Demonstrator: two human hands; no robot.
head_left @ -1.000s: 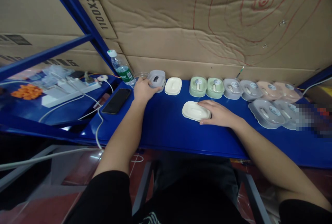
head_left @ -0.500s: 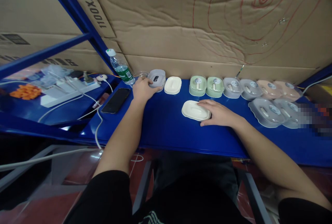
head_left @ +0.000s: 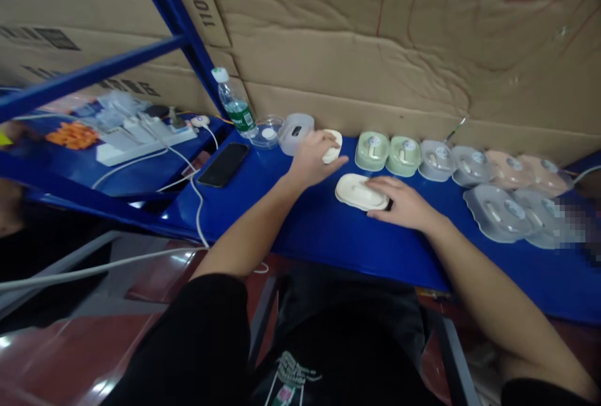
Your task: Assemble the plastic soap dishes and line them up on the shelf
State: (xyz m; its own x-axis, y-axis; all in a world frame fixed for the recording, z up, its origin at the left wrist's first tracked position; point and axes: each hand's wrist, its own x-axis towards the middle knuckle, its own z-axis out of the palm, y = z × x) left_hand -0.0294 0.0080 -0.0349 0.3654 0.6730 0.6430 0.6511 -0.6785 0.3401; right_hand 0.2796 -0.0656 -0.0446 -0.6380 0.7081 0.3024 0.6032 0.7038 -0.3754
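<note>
My right hand (head_left: 404,203) rests at the right end of a cream oval soap dish (head_left: 353,192) on the blue table, with fingers over its top and thumb against its near side. Behind it, my left hand (head_left: 313,160) is over a second cream piece (head_left: 333,146) with a rounded square shape, its thumb held apart from the fingers; part of that piece is hidden by the hand. Just left of it sits a grey box (head_left: 295,133) with a dark slot. Beside this lies a clear round lid-like piece (head_left: 267,133) with a white disc in it.
Green lidded boxes (head_left: 372,151), grey ones (head_left: 436,160) and peach ones (head_left: 509,171) line the back. Larger grey boxes (head_left: 498,213) stand nearer at right. A water bottle (head_left: 238,111), phone (head_left: 224,164), cable (head_left: 201,205) and power strip (head_left: 145,143) are at left. Cardboard (head_left: 300,49) stands behind.
My left hand has left the grey box and moved right, over the square cream piece. My right hand stays on the oval soap dish. The view has shifted slightly.
</note>
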